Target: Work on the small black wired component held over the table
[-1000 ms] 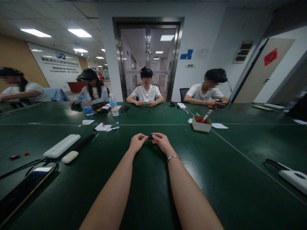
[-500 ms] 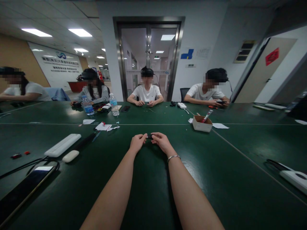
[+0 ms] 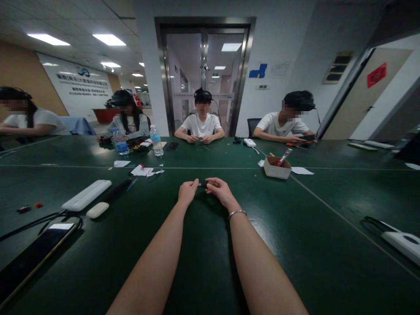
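Over the green table [image 3: 210, 245], a small dark object with a lighter grey left end [image 3: 202, 185] spans the gap between my fingertips; it is too small to name surely. My left hand [image 3: 188, 192] is closed, thumb and fingers pinching the grey end. From the other side my right hand [image 3: 219, 191] pinches the black end between thumb and fingers. A silver bracelet [image 3: 237, 213] circles my right wrist. Both forearms rest low over the table.
To the left are a white power strip [image 3: 87, 195], a white oval case [image 3: 97, 210], a phone [image 3: 36, 258] and black cables. Paper scraps [image 3: 142, 170] and water bottles [image 3: 156, 141] lie beyond. A small box [image 3: 277, 168] stands ahead right. Several people sit across the table.
The hands have drawn slightly apart, so more of the small object and its grey end shows between them. The view has tilted slightly.
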Demonstrator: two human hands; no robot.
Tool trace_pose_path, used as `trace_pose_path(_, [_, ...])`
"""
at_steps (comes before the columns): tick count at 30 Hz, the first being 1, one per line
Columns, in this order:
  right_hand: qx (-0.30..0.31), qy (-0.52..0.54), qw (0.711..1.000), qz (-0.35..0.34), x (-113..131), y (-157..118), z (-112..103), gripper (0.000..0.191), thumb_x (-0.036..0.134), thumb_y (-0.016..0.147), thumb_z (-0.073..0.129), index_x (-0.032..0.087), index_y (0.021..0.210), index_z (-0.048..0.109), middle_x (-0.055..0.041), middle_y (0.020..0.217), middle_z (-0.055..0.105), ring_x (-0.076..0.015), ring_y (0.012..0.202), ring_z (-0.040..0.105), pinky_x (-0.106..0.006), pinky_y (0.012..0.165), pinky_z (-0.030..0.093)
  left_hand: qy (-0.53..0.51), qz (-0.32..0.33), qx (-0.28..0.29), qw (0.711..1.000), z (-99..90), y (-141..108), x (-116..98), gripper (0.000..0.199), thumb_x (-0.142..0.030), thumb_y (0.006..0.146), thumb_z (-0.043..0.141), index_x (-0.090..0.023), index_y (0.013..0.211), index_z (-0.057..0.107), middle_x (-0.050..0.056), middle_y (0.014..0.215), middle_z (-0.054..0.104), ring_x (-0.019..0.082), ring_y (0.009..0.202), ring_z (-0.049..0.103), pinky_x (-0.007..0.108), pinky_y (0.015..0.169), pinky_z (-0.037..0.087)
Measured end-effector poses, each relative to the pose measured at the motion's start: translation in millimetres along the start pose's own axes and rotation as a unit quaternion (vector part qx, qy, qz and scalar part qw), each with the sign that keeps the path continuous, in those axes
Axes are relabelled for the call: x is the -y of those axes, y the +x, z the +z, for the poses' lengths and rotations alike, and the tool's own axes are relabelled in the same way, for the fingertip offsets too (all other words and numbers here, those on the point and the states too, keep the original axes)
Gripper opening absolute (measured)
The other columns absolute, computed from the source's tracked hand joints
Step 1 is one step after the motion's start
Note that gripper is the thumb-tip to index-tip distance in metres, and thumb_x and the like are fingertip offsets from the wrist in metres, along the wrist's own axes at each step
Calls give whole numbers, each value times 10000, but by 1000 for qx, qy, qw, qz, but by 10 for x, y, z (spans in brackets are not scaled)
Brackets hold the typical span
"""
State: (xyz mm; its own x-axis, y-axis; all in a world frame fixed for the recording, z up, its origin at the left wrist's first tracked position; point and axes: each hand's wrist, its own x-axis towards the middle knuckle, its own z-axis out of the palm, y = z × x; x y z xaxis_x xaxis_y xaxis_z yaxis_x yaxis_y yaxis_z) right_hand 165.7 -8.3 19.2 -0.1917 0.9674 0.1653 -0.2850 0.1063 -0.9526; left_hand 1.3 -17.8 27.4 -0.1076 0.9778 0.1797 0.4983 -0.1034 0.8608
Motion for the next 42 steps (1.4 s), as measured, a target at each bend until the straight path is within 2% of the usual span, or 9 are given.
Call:
trace_pose_path(7, [-5,-2,1000,-4,0,0,10,368,236,581,801,159,918,677,-19,793,675,-120,641,662,-233,594,548,-12,-13,-18,1000,23,-30,-4,538,-631,819,401,-195,562,587,17,536,575,147,498,491,277,532,343])
trace_pose_path(13, [-30,11,999,20,-25,25,-4,309,253,628,788,144,893,673,-19,685,680,-113,592,649,-220,560,542,-18,26,-9,999,32,-44,-1,554,-659,813,395,-188,681,654,44,678,670,179,639,598,287,615,409])
trace_pose_path(20, [-53,32,997,41,-14,22,-1,270,261,651,785,137,862,671,-35,669,684,-118,559,644,-227,547,539,-32,60,-4,998,86,21,72,439,-578,833,445,-207,792,676,29,734,688,167,675,613,273,639,442])
trace_pose_path(24, [-65,49,996,47,-20,28,-16,241,265,672,774,137,841,659,-40,670,680,-114,539,638,-226,537,533,-125,94,17,988,115,49,114,342,-432,829,525,-197,1050,639,55,900,703,173,812,646,281,714,482])
trace_pose_path(26, [-66,56,995,49,-24,34,-24,227,276,694,761,138,835,650,-46,670,679,-113,535,637,-224,537,531,-152,103,24,983,116,52,123,342,-366,828,535,-199,1120,596,58,932,694,166,812,646,288,723,493])
trace_pose_path(30, [-67,64,994,54,-19,33,-27,213,283,708,753,138,823,646,-54,669,681,-118,547,641,-222,540,531,-161,122,34,979,104,51,131,246,-326,825,541,-198,1025,608,63,965,684,164,841,644,294,745,500])
trace_pose_path(33, [-67,62,994,52,-7,23,-17,230,274,685,772,137,827,654,-47,682,680,-111,550,638,-216,544,530,-145,117,30,982,91,48,129,223,-359,832,535,-184,944,615,61,890,689,170,827,643,302,753,491])
trace_pose_path(37, [-68,51,995,48,7,11,-5,247,262,658,787,136,831,663,-31,681,673,-99,547,631,-200,534,519,-90,84,24,992,64,29,104,301,-456,840,501,-181,826,622,37,750,676,164,720,624,297,709,468])
trace_pose_path(42, [-51,41,997,48,18,0,3,252,235,654,781,132,859,677,-27,665,675,-100,560,632,-199,546,514,-49,62,21,997,35,-4,68,397,-549,826,474,-184,762,615,27,710,667,156,653,594,276,642,433])
